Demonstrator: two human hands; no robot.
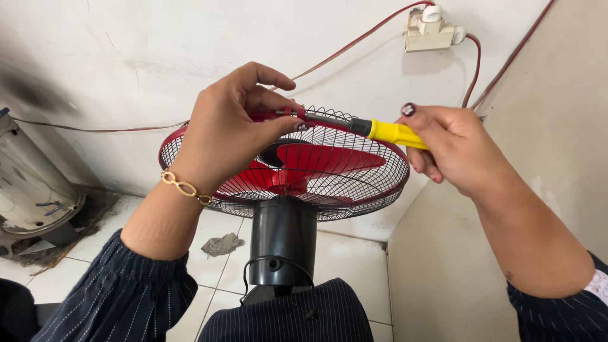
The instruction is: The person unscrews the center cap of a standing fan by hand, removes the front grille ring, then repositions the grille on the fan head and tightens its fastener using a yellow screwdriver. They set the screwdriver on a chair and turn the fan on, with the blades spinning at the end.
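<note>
A fan with red blades (316, 161) and a black wire guard (373, 183) stands in front of me, its black motor housing (283, 240) facing me. My left hand (231, 126) grips the top rim of the guard, fingers pinched at a red clip. My right hand (453, 149) holds a screwdriver with a yellow handle (392, 133). Its dark shaft runs left, and the tip meets the rim under my left fingers. A gold bracelet (185, 187) circles my left wrist.
A wall socket (429, 30) with red cables (354, 43) hangs on the white wall above. A grey metal drum (31, 183) stands at the left. A crumpled rag (221, 244) lies on the white floor tiles. A beige wall closes in on the right.
</note>
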